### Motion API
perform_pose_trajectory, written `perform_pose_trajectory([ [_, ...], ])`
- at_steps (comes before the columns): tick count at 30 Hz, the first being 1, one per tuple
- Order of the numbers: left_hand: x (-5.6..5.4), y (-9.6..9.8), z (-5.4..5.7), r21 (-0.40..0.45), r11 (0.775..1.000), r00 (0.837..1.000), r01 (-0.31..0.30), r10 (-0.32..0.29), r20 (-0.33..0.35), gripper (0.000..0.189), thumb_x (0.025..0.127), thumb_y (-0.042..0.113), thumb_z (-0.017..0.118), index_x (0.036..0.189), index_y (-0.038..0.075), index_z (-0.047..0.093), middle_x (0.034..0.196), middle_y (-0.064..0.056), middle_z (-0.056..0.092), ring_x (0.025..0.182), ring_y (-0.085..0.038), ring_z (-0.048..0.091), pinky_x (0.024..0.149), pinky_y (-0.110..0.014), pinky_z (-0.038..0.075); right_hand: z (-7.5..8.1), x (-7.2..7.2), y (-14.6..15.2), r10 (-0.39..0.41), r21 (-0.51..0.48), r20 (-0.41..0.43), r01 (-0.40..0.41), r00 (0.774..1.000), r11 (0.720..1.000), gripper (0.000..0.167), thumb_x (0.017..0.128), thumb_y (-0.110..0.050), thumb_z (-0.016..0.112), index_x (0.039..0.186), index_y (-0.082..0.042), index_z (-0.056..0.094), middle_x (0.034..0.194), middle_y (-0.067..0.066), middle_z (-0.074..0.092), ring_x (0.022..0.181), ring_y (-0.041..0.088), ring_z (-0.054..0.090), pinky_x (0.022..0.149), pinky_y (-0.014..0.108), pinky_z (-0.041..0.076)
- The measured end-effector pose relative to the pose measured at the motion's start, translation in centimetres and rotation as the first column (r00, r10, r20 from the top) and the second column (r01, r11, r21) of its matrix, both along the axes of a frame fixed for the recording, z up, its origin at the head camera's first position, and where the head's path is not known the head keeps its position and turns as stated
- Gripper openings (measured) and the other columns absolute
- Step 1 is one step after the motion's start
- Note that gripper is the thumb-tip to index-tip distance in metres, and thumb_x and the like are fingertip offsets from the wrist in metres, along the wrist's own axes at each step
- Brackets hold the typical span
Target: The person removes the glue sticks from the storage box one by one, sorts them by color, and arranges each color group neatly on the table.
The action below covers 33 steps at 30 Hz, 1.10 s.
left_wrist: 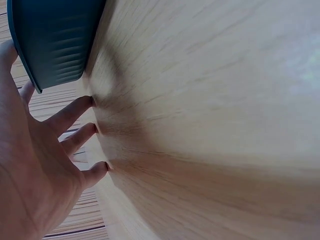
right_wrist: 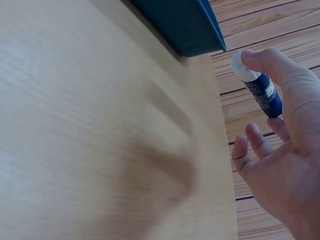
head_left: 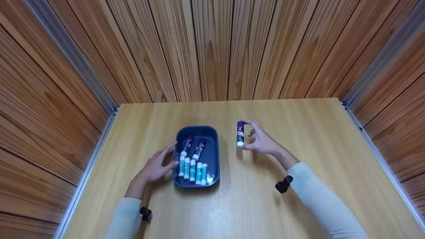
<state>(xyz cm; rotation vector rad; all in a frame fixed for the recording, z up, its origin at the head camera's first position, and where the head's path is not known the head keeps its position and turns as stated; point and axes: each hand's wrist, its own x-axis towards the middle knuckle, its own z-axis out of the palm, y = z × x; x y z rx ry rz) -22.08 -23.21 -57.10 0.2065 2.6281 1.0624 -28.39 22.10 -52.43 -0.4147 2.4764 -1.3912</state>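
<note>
My right hand (head_left: 263, 141) pinches a glue stick (head_left: 240, 133) with a purple cap and white base, thumb at the base and a fingertip at the cap end. It is held over the table, to the right of a dark blue tray (head_left: 210, 137). In the right wrist view the other fingers curl loosely, away from the glue stick (right_wrist: 262, 92). My left hand (head_left: 157, 167) rests spread at the tray's left side, thumb and forefinger touching its rim; the left wrist view shows other fingertips (left_wrist: 92, 101) down on the table.
Inside the tray, two purple glue sticks (head_left: 199, 149) lie slanted towards the far end, and several green-and-white sticks (head_left: 192, 171) lie side by side at the near end. Wood-panelled walls (head_left: 212, 49) enclose the table (head_left: 298, 132) at the back and sides.
</note>
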Motion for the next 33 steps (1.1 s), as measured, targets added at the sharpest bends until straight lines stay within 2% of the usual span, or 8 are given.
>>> perform_pose_trajectory([
  [8, -0.2, -0.2, 0.0, -0.011, 1.0, 1.0, 0.012, -0.012, -0.021, 0.082, 0.109, 0.061, 0.064, 0.178, 0.05, 0.02, 0.186, -0.002, 0.038, 0.175, -0.049, 0.025, 0.133, -0.088, 0.017, -2.1, -0.5, 0.9, 0.007, 0.002, -0.004, -0.007, 1.0, 1.0, 0.103, 0.095, -0.015, 0.09, 0.177, -0.021, 0.028, 0.179, 0.015, 0.024, 0.143, 0.045, 0.047, 0.105, 0.041, 0.044],
  [16, -0.2, -0.2, -0.1, -0.018, 1.0, 1.0, 0.02, -0.021, -0.022, 0.082, 0.11, 0.063, 0.062, 0.178, 0.05, 0.019, 0.186, -0.001, 0.038, 0.175, -0.05, 0.024, 0.133, -0.088, 0.017, -3.7, -1.0, 1.1, -0.008, 0.034, 0.066, 0.006, 0.998, 0.999, 0.103, 0.095, -0.016, 0.09, 0.177, -0.025, 0.029, 0.168, 0.016, 0.034, 0.135, 0.037, 0.049, 0.105, 0.04, 0.044],
  [23, -0.2, -0.2, -0.2, -0.009, 1.0, 0.999, 0.023, -0.023, -0.026, 0.081, 0.111, 0.062, 0.062, 0.178, 0.05, 0.019, 0.186, 0.0, 0.038, 0.175, -0.05, 0.024, 0.133, -0.088, 0.016, -4.0, -1.5, 0.8, 0.015, 0.068, 0.048, -0.018, 0.999, 0.998, 0.103, 0.094, -0.015, 0.091, 0.177, -0.018, 0.03, 0.168, 0.017, 0.035, 0.131, 0.036, 0.048, 0.109, 0.044, 0.041],
  [26, -0.1, -0.2, -0.2, -0.005, 1.0, 1.0, 0.017, -0.017, -0.018, 0.081, 0.11, 0.062, 0.062, 0.178, 0.051, 0.019, 0.186, 0.0, 0.038, 0.175, -0.049, 0.023, 0.134, -0.087, 0.016, -4.1, -1.6, 0.7, 0.03, 0.073, 0.056, -0.034, 0.998, 0.997, 0.102, 0.095, -0.012, 0.09, 0.177, -0.015, 0.03, 0.173, 0.019, 0.033, 0.139, 0.04, 0.046, 0.12, 0.052, 0.042],
  [29, -0.1, -0.2, -0.2, -0.007, 1.0, 1.0, 0.015, -0.015, -0.015, 0.082, 0.11, 0.062, 0.063, 0.178, 0.052, 0.018, 0.186, 0.0, 0.038, 0.175, -0.049, 0.023, 0.134, -0.087, 0.016, -4.2, -1.6, 0.7, 0.045, 0.081, 0.079, -0.051, 0.996, 0.995, 0.101, 0.095, -0.013, 0.089, 0.177, -0.015, 0.029, 0.177, 0.02, 0.029, 0.152, 0.045, 0.04, 0.134, 0.064, 0.034],
  [33, 0.0, -0.1, -0.2, -0.009, 1.0, 1.0, 0.01, -0.01, -0.017, 0.082, 0.109, 0.061, 0.064, 0.177, 0.053, 0.019, 0.186, 0.0, 0.039, 0.175, -0.048, 0.024, 0.134, -0.087, 0.016, -4.2, -1.6, 0.6, 0.059, 0.09, 0.1, -0.068, 0.993, 0.994, 0.101, 0.096, -0.014, 0.088, 0.177, -0.016, 0.029, 0.178, 0.021, 0.029, 0.165, 0.049, 0.031, 0.14, 0.071, 0.024],
])
